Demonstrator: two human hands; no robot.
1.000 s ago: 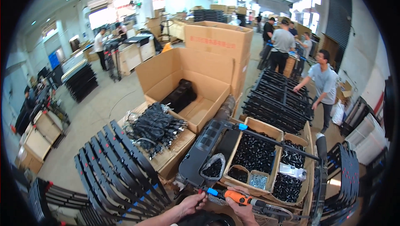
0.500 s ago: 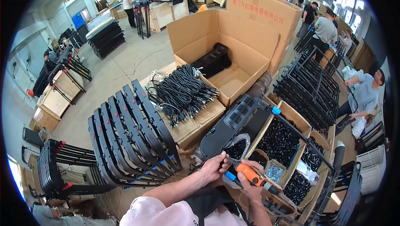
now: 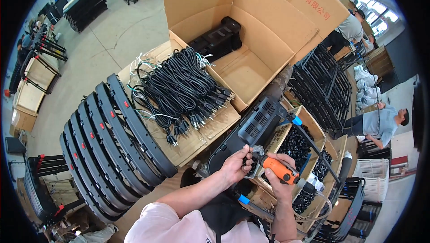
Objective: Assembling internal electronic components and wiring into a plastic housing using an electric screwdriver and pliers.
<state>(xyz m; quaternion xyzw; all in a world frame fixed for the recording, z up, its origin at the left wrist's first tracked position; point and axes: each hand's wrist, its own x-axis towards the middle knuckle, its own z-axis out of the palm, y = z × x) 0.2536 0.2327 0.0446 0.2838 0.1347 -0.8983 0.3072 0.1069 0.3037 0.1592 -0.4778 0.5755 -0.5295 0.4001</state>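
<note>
My right hand (image 3: 281, 188) is wrapped round an orange power screwdriver (image 3: 278, 169), whose nose points left toward my other hand. My left hand (image 3: 234, 167) is closed in a pinch beside the tool's tip; what its fingers hold, if anything, is too small to make out. Beyond both hands lies a black plastic housing (image 3: 257, 122) with vent slots, fixed to a dark tubular frame with blue pieces (image 3: 297, 120) on its bars. A clear plastic bag (image 3: 256, 149) shows behind the screwdriver's tip.
Wooden bins (image 3: 281, 143) of small black parts stand under the frame on the right. Bundled black power cords (image 3: 181, 88) lie on cardboard, next to an open carton (image 3: 264, 66). Curved black frames (image 3: 112, 140) stand in a row at left. A co-worker (image 3: 380, 124) stands at far right.
The whole view has shifted and tilted, bringing the carton and cords nearer. Both hands sit slightly higher and farther right in the picture, with the screwdriver still gripped in my right hand.
</note>
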